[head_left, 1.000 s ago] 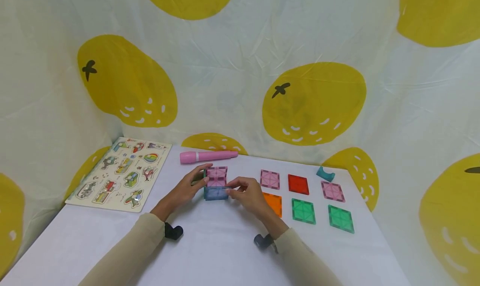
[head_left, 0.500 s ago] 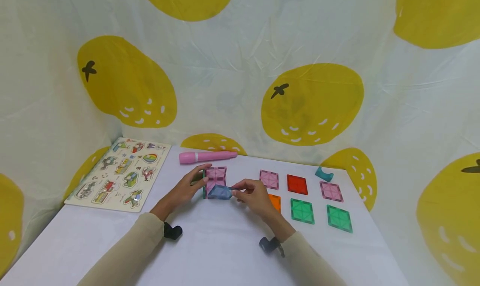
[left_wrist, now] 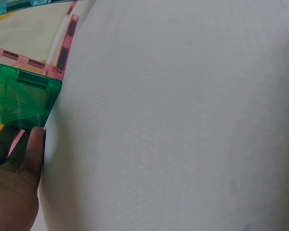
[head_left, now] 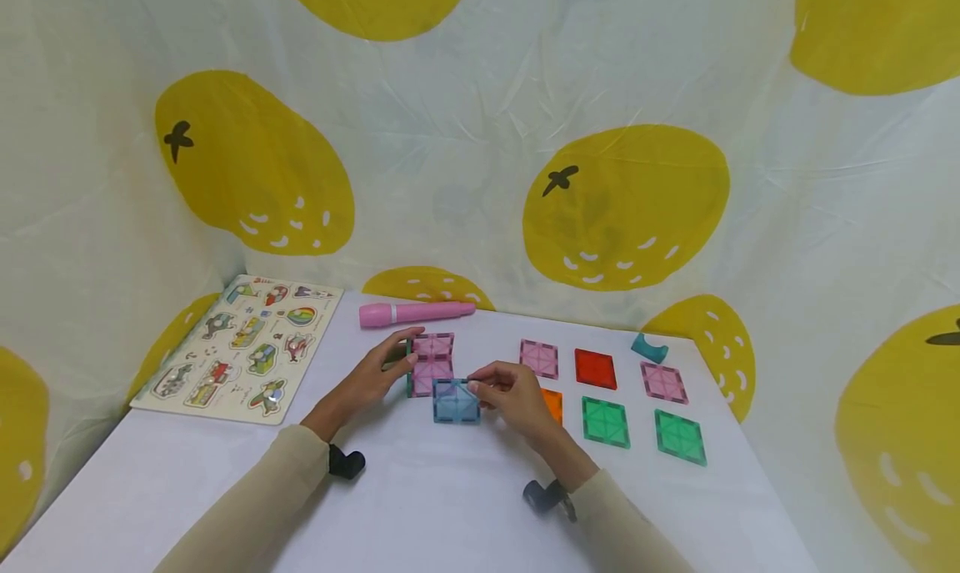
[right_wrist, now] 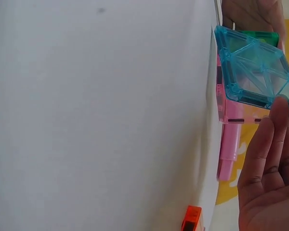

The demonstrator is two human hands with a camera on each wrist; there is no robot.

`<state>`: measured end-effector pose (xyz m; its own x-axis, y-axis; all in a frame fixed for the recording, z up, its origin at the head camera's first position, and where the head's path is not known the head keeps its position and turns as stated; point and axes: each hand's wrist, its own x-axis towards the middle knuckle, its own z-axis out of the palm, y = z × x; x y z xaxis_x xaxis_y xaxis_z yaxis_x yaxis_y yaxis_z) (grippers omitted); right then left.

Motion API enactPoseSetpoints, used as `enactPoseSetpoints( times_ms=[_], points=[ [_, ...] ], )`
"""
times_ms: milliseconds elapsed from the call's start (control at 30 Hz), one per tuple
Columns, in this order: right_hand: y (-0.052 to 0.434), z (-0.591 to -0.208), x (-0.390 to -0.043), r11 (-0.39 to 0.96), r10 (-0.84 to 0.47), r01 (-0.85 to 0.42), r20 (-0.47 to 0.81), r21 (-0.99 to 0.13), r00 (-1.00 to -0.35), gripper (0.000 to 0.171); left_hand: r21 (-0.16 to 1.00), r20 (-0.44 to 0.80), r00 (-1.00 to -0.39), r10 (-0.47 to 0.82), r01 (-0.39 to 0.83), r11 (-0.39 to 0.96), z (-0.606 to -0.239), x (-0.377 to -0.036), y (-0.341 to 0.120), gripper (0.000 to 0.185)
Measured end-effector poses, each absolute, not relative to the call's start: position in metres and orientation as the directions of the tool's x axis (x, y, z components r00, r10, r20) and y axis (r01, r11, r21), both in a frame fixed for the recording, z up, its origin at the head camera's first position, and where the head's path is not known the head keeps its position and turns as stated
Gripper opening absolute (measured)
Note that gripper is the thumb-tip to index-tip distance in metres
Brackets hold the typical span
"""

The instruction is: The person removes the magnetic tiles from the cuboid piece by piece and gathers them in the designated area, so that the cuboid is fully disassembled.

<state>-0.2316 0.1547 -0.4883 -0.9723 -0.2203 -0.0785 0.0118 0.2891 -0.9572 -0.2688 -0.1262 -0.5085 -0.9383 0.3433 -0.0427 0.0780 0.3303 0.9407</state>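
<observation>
Blue tile [head_left: 456, 404], upper right corner pinched in the grip of the right hand [head_left: 513, 396], held on the near-edge side of the pink tiles [head_left: 432, 376], roughly midway between the left and right edges of the worktop [head_left: 420, 506]. Left hand [head_left: 377, 374]: grip spread, touching upright green tile [left_wrist: 21, 98].

Pale curtain [head_left: 450, 139], yellow fruit print [head_left: 627, 214], white table [head_left: 420, 506]

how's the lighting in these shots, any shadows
Head view: bright, fairly even, with a soft shadow beside the left sleeve; left wrist view: dimmer, the left hand dark, a soft shadow on the white tabletop; right wrist view: tabletop greyish, the blue tile see-through.
</observation>
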Motion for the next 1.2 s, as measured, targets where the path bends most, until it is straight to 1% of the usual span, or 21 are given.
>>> enactPoseSetpoints(
  times_ms=[67, 200, 433, 633, 767, 1000, 1200],
  points=[
    [0.157, -0.488, -0.23, 0.277, -0.217, 0.02, -0.083, -0.961, -0.973, 0.025, 0.94, -0.041, -0.937, 0.347, 0.081, 0.33, -0.509, -0.269, -0.126, 0.051],
    [0.162, -0.486, -0.224, 0.272, -0.198, 0.026, -0.082, -0.962, -0.977, 0.02, 0.942, -0.046, -0.937, 0.346, 0.075, 0.328, -0.51, -0.27, -0.126, 0.051],
    [0.175, -0.484, -0.211, 0.286, -0.179, 0.044, -0.098, -0.957, -0.979, 0.018, 0.944, -0.076, -0.933, 0.351, 0.045, 0.326, -0.508, -0.271, -0.124, 0.051],
    [0.186, -0.484, -0.199, 0.311, -0.127, 0.08, -0.124, -0.947, -0.984, 0.018, 0.943, -0.105, -0.931, 0.349, 0.018, 0.333, -0.506, -0.271, -0.124, 0.052],
    [0.194, -0.485, -0.192, 0.316, -0.086, 0.103, -0.137, -0.943, -0.987, 0.019, 0.941, -0.086, -0.936, 0.343, 0.036, 0.335, -0.507, -0.27, -0.125, 0.05],
    [0.208, -0.486, -0.175, 0.315, -0.082, 0.126, -0.16, -0.941, -0.984, 0.026, 0.943, -0.053, -0.938, 0.342, 0.066, 0.326, -0.508, -0.268, -0.125, 0.047],
    [0.222, -0.486, -0.163, 0.339, -0.04, 0.174, -0.2, -0.925, -0.979, 0.024, 0.943, -0.057, -0.938, 0.341, 0.062, 0.328, -0.509, -0.269, -0.126, 0.049]
  ],
)
